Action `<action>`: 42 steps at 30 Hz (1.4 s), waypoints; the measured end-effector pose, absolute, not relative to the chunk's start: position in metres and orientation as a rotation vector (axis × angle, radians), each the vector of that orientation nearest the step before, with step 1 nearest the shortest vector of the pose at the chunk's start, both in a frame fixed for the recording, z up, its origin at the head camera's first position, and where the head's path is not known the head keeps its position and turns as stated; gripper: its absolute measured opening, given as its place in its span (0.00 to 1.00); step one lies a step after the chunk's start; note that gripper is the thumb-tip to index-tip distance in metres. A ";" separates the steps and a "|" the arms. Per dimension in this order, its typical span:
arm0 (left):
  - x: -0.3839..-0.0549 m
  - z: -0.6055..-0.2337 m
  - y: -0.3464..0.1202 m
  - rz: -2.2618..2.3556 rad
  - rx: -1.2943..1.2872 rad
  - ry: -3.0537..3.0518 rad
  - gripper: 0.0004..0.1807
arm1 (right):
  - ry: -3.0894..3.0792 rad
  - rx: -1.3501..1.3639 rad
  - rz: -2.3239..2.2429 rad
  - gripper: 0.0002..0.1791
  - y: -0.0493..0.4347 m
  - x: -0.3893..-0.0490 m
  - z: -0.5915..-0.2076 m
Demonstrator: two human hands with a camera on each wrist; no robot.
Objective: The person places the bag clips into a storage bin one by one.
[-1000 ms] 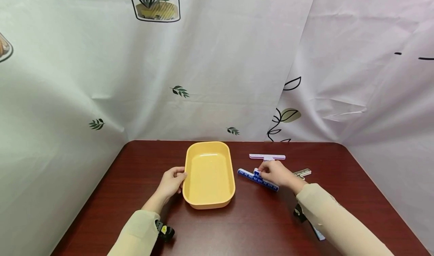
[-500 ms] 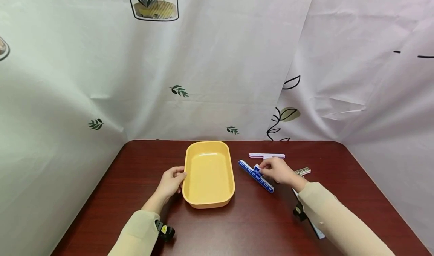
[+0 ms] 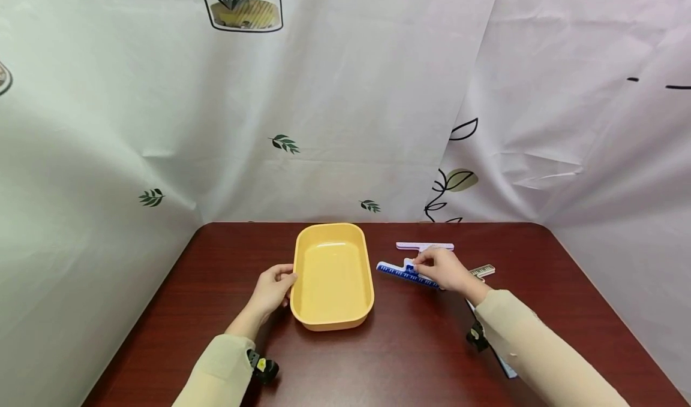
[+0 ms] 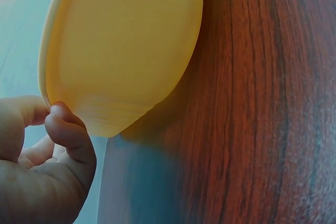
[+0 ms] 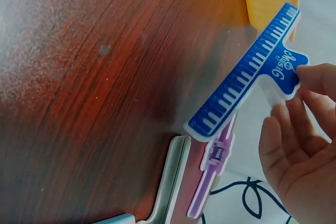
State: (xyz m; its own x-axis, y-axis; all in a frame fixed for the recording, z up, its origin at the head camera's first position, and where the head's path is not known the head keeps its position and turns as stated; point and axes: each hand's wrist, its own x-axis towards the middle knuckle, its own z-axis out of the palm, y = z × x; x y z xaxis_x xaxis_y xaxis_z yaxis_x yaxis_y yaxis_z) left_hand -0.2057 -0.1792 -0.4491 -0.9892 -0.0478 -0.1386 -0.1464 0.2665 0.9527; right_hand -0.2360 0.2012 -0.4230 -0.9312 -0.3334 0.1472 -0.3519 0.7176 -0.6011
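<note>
A yellow plastic basin [image 3: 332, 281] stands on the dark red table. My left hand [image 3: 272, 290] pinches its left rim between thumb and fingers, as the left wrist view shows for this hand [image 4: 52, 166]. To the right of the basin, my right hand [image 3: 444, 270] holds a blue piano-key page clip [image 3: 402, 271] by its handle. In the right wrist view this clip [image 5: 247, 74], marked "Music", is tilted, with the thumb on the handle; it looks raised off the table.
A lilac clip [image 3: 423, 246] lies behind my right hand. A cream clip with piano keys [image 3: 483, 271] is partly hidden by the right wrist. Under the right forearm a light blue clip [image 3: 507, 369] shows one end. Patterned white cloth hangs behind the table.
The blue clip has turned in my right hand, first slanting more steeply, then levelling out, and has risen slightly. My left hand and the basin have stayed in place.
</note>
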 end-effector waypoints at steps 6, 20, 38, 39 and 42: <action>-0.205 -0.449 -0.179 1.831 -0.196 2.435 0.20 | -2.873 0.563 1.043 0.05 0.202 -0.236 -0.423; -0.205 -0.446 -0.177 1.817 -0.208 2.447 0.19 | -2.840 0.431 1.658 0.23 0.203 -0.238 -0.427; -0.209 -0.447 -0.178 1.802 -0.218 2.442 0.18 | -2.734 0.281 1.988 0.24 0.202 -0.236 -0.424; -0.209 -0.447 -0.178 1.803 -0.216 2.441 0.18 | -2.722 0.264 2.007 0.24 0.202 -0.236 -0.424; -0.209 -0.447 -0.178 1.809 -0.218 2.433 0.18 | -2.698 0.245 2.048 0.24 0.201 -0.236 -0.426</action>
State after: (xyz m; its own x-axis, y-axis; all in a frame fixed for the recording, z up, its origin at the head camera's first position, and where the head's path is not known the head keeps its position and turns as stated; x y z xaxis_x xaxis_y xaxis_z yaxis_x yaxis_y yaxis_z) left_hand -0.2094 -0.1783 -0.4474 -0.9845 -0.0539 -0.1667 -0.1751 0.2829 0.9430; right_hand -0.2356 0.2014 -0.4255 -0.9575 -0.2646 -0.1147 0.0393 0.2742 -0.9609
